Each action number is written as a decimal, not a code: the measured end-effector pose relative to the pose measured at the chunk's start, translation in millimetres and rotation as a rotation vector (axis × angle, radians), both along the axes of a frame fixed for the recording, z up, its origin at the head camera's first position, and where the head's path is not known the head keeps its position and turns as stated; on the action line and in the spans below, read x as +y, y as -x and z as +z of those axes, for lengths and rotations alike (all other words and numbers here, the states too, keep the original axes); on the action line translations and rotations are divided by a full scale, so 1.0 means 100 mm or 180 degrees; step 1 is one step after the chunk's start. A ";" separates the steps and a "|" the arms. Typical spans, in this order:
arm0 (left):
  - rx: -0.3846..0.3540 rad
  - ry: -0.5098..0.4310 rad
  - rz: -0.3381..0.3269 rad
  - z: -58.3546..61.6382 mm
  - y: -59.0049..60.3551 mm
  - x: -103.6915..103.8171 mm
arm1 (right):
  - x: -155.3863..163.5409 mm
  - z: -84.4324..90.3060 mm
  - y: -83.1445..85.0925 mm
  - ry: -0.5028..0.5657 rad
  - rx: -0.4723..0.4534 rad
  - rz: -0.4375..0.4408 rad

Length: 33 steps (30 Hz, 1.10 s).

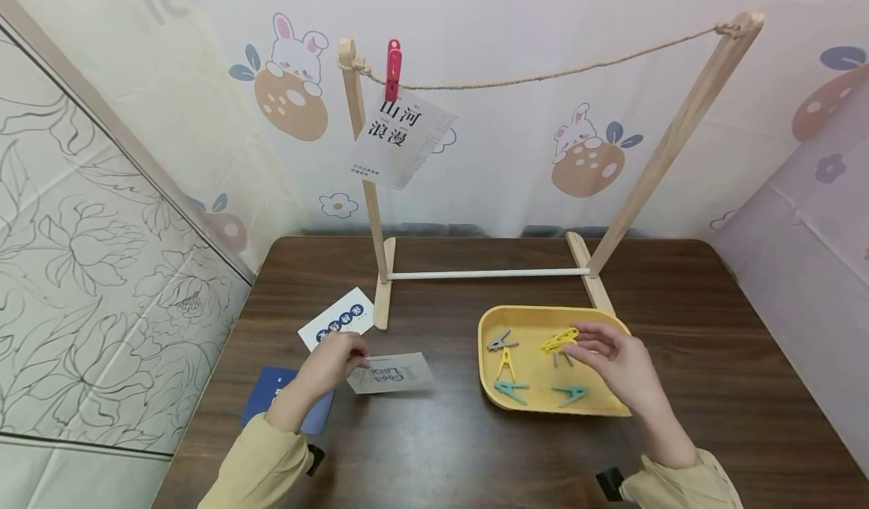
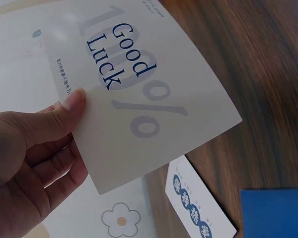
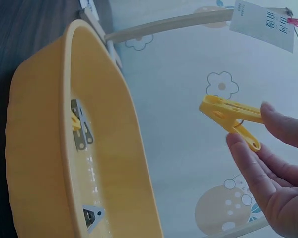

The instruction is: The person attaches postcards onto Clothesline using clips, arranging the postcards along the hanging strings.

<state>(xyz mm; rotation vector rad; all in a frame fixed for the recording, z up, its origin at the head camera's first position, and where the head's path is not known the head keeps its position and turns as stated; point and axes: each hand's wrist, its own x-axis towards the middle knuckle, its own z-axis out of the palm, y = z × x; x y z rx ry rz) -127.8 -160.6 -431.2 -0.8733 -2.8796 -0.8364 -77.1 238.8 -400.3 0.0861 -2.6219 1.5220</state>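
Note:
My left hand [image 1: 334, 364] pinches a white card [image 2: 134, 99] printed "Good Luck" by one edge, holding it above the table. Between the thumb and fingers of my right hand [image 1: 614, 358] is a yellow clothespin [image 3: 231, 118], held over the yellow tray [image 1: 483, 366]. Several other clothespins lie in that tray: a grey clothespin [image 1: 501, 341], a yellow one and green ones among them. On the wooden frame, a red clothespin [image 1: 394, 68] fastens a white card with large characters [image 1: 414, 143] to the rope [image 1: 502, 84].
The wooden frame's left post [image 1: 372, 215] and right post [image 1: 672, 147] stand at the back of the table, joined by a white rod [image 1: 489, 274]. Left on the table are a white card with blue circles [image 1: 349, 314] and a blue card [image 1: 315, 418]. A printed curtain [image 1: 475, 170] hangs behind.

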 end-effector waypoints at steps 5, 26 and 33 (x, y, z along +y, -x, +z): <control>0.0030 -0.0191 0.0087 0.03 -0.05 0.03 | 0.19 -0.33 0.09 0.0658 0.0268 -0.0002; 0.0730 -0.1550 0.0494 0.02 -0.22 0.36 | -0.06 0.33 -0.07 0.1882 0.0258 -0.0615; 0.0778 -0.1763 0.0509 -0.01 -0.22 0.47 | -0.05 0.43 -0.03 0.1865 0.0389 -0.0477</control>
